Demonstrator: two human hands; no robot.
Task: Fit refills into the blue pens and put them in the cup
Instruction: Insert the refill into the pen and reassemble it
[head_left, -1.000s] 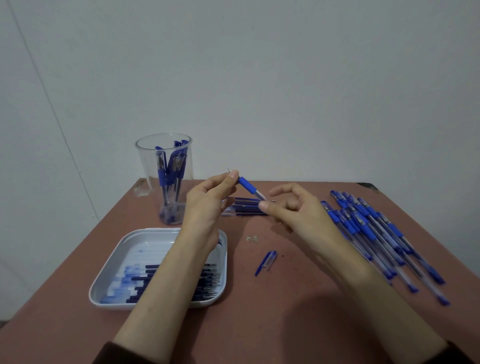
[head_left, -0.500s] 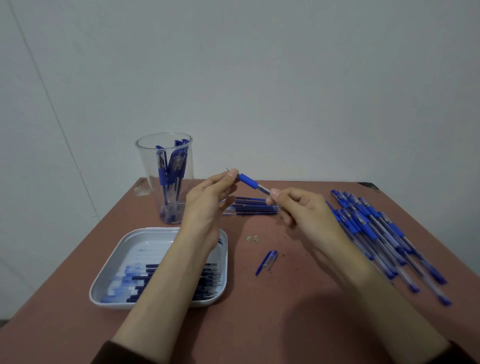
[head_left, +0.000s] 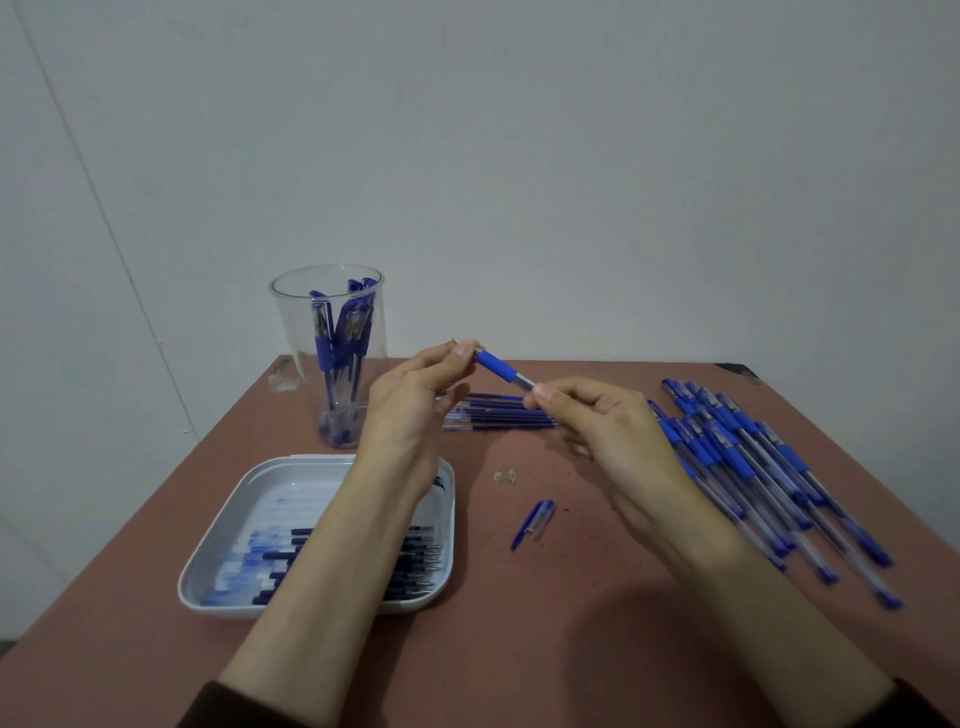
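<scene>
Pen (head_left: 498, 368) between left grip (head_left: 415, 400), right grip (head_left: 608, 431)

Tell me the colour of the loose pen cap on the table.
The pen cap is blue and clear; head view.

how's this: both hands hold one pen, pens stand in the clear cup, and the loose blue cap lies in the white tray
No. In the head view the loose blue cap lies on the table, right of the white tray, not in it. Otherwise yes: the left hand and right hand hold one pen, and pens stand in the clear cup.
</scene>
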